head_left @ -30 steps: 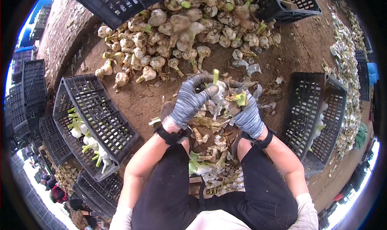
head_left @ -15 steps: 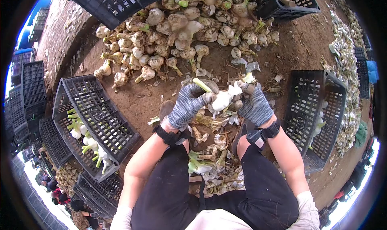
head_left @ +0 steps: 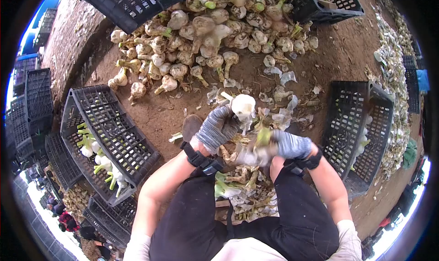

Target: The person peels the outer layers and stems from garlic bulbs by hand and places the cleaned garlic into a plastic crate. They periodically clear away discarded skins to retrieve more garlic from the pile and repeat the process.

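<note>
My left hand [head_left: 217, 126], in a grey knit glove, is closed around a white garlic bulb [head_left: 243, 105] with a short cut stem sticking out to the left. Lower and to the right, my right hand [head_left: 291, 144], in the same kind of glove, hangs over the gap between my knees. Motion smears its fingers, so I cannot make out their grip. Blurred garlic skins [head_left: 256, 155] lie against or just beneath those fingers. Peelings and cut stems [head_left: 242, 178] litter the ground between my legs.
A heap of unpeeled garlic [head_left: 196, 41] covers the ground ahead. One black crate [head_left: 123, 128] with trimmed garlic [head_left: 103, 160] leans at left, another crate [head_left: 347, 119] stands at right. More crates [head_left: 315, 7] border the heap. Loose skins [head_left: 288, 78] are scattered before me.
My hands have come apart. The left has lifted and turned the bulb upward; the right has swung down toward my right knee, away from the bulb, with skins blurred beside it.
</note>
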Available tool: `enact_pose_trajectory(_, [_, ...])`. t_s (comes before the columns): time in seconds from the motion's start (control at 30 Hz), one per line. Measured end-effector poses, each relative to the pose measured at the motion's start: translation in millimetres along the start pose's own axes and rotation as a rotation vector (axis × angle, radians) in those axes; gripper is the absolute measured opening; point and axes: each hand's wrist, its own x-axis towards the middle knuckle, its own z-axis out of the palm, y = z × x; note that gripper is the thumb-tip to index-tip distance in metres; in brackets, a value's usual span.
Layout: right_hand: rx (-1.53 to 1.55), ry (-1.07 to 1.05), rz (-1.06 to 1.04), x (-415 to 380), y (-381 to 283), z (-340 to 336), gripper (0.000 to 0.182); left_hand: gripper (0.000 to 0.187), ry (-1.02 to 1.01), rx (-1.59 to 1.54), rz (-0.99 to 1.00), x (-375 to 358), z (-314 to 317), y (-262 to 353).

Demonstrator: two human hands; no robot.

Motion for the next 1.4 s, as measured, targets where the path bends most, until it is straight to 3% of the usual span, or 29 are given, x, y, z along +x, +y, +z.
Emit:
enact_pose_trajectory(0.03, [-0.475,-0.159,-0.162,-7.2,-8.5,-12.7,0.035,0.029,0.015,-0.065,-0.016,4.4,-6.8,0.1])
enact_pose_trajectory(0.1, [-0.117,-0.498,-0.242,-16.0,-17.8,-26.5,0.041,0.027,0.106,-0.102,0.019,11.1,-13.8,2.0])
enact_pose_trajectory(0.13, [-0.077,-0.445,-0.247,-18.6,-24.3,-24.5,0.046,0.024,0.198,-0.071,0.076,11.5,-14.8,3.0])
enact_pose_trajectory(0.17, [-0.618,-0.061,-0.21,-23.4,-31.4,-24.1,0.051,0.021,0.287,-0.043,0.136,12.5,-16.0,3.0])
enact_pose_trajectory(0.2, [-0.855,0.088,-0.238,-14.6,-9.0,-32.7,0.053,0.018,0.307,-0.008,0.138,3.8,-5.6,-1.4])
enact_pose_trajectory(0.3, [-1.12,0.781,-0.149,19.3,-9.5,-31.6,0.058,0.017,0.339,0.165,0.133,2.7,10.2,-5.6])
enact_pose_trajectory(0.33, [-0.786,0.823,-0.437,19.3,-20.5,-13.0,0.055,0.021,0.313,0.22,0.151,6.7,9.1,-10.3])
enact_pose_trajectory(0.37, [-0.786,0.823,-0.437,24.0,-14.7,-10.4,0.055,0.021,0.313,0.221,0.15,9.2,8.5,-14.2])
enact_pose_trajectory(0.43, [-0.148,0.589,-0.599,33.5,-5.7,-8.3,0.048,0.029,0.256,0.677,0.119,12.4,13.7,-18.6])
enact_pose_trajectory(0.47, [0.222,0.486,-0.508,23.8,-4.8,-11.0,0.048,0.039,0.263,0.776,0.058,13.8,15.9,-14.4])
enact_pose_trajectory(0.5, [0.303,0.473,-0.369,9.9,-5.7,-20.0,0.051,0.039,0.261,0.778,0.058,19.1,13.4,-9.9])
enact_pose_trajectory(0.57, [0.63,0.476,-0.569,-22.7,-20.5,-20.7,0.047,0.044,0.246,1.326,0.545,42.1,4.3,9.7])
enact_pose_trajectory(0.6, [0.788,0.19,-0.744,-41.4,-15.4,-25.1,0.045,0.054,0.324,1.473,0.609,48.9,1.6,24.4])
enact_pose_trajectory(0.63, [0.822,-0.082,-0.938,-59.0,-1.6,-35.6,0.045,0.059,0.593,1.958,0.727,44.4,17.2,35.8])
enact_pose_trajectory(0.67, [0.847,-0.395,-1.082,-76.6,12.2,-46.1,0.045,0.058,0.63,2.107,0.789,51.2,8.5,48.9])
enact_pose_trajectory(0.73, [0.743,-0.684,-1.243,-79.7,31.9,-61.6,0.046,0.06,0.668,2.256,0.852,63.7,7.6,66.3])
enact_pose_trajectory(0.8, [0.663,-0.501,-1.162,-73.9,38.6,-64.1,0.056,0.058,0.649,2.794,0.427,71.1,20.0,76.1])
enact_pose_trajectory(0.87, [0.575,-0.224,-0.97,-65.6,27.0,-49.5,0.074,0.055,0.584,2.953,0.549,83.9,11.0,87.2])
enact_pose_trajectory(0.9, [0.616,-0.088,-0.716,-58.5,27.3,-46.7,0.078,0.053,0.512,3.106,0.672,89.5,3.6,91.9])
enact_pose_trajectory(0.97, [0.336,0.116,-0.518,-34.9,-4.6,-32.0,0.065,0.046,0.495,3.134,0.71,95.3,-3.0,98.1])
enact_pose_trajectory(1.03, [0.206,0.104,-0.361,-7.8,-5.1,-35.1,0.064,0.043,0.492,3.066,0.548,96.3,-8.3,103.1])
enact_pose_trajectory(1.07, [0.206,0.103,-0.36,3.4,-3.1,-37.1,0.064,0.034,0.415,2.924,0.909,95.0,-26.9,107.7])
enact_pose_trajectory(1.1, [0.083,0.182,-0.292,14.1,-0.6,-39.2,0.064,0.034,0.417,2.926,0.908,88.1,-25.0,102.3])
enact_pose_trajectory(1.13, [-0.037,0.259,-0.225,23.8,0.7,-39.6,0.065,0.032,0.456,2.627,0.999,74.5,-16.2,91.7])
enact_pose_trajectory(1.17, [-0.032,0.257,-0.229,32.6,0.8,-38.4,0.065,0.036,0.393,2.351,0.812,64.6,-5.9,80.1])
enact_pose_trajectory(1.23, [-0.09,0.46,-0.448,43.8,-4.6,-30.4,0.059,0.05,0.391,1.718,0.56,43.5,19.7,56.0])
enact_pose_trajectory(1.3, [-0.064,0.536,-0.528,54.7,-13.3,-19.5,0.056,0.057,0.152,1.446,0.549,33.3,26.7,26.7])
enact_pose_trajectory(1.37, [0.147,0.625,-0.917,65.1,-17.0,-13.8,0.049,0.064,0.1,1.499,0.511,20.0,40.5,1.2])
enact_pose_trajectory(1.4, [0.052,0.729,-0.903,62.1,-19.4,-13.2,0.036,0.071,0.054,1.33,0.494,13.9,49.3,-10.6])
